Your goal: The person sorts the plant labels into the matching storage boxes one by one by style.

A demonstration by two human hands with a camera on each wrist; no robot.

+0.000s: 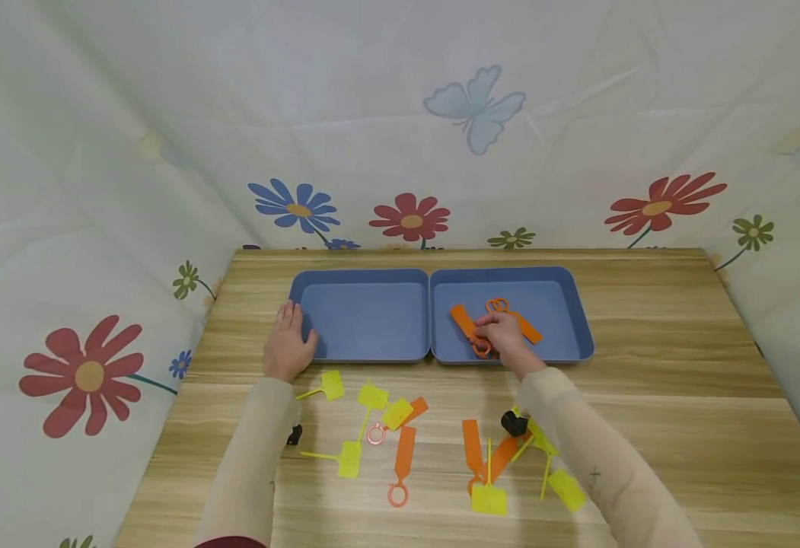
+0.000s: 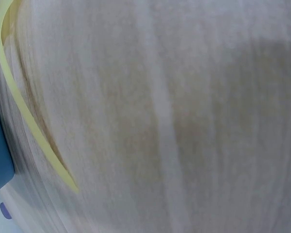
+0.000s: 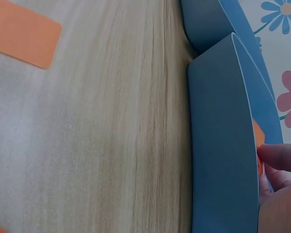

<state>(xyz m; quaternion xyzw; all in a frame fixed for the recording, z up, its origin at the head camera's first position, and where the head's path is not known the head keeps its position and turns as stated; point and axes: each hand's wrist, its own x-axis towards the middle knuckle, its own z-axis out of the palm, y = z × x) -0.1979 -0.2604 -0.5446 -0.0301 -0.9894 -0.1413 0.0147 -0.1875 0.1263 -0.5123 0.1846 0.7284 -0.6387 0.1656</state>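
My right hand [image 1: 502, 336] reaches into the right blue tray [image 1: 564, 301]. Its thumb and fingers pinch an orange ring-ended tag [image 1: 462, 317], low over the tray floor. Other orange tags [image 1: 528, 329] lie beside it in the same tray, partly covered by the hand. In the right wrist view, a bit of orange [image 3: 258, 133] shows at the fingertips behind the tray wall. My left hand [image 1: 287, 352] rests at the left rim of the left blue tray [image 1: 361, 320], fingers straight and thumb spread over the edge. That tray holds nothing.
Yellow tags [image 1: 349, 460] with thin tails and more orange tags [image 1: 405, 450] lie scattered on the wooden table [image 1: 653, 365] in front of the trays. Beneath the right forearm lie several yellow tags, partly hidden. A flower-printed curtain [image 1: 550, 152] hangs behind the table.
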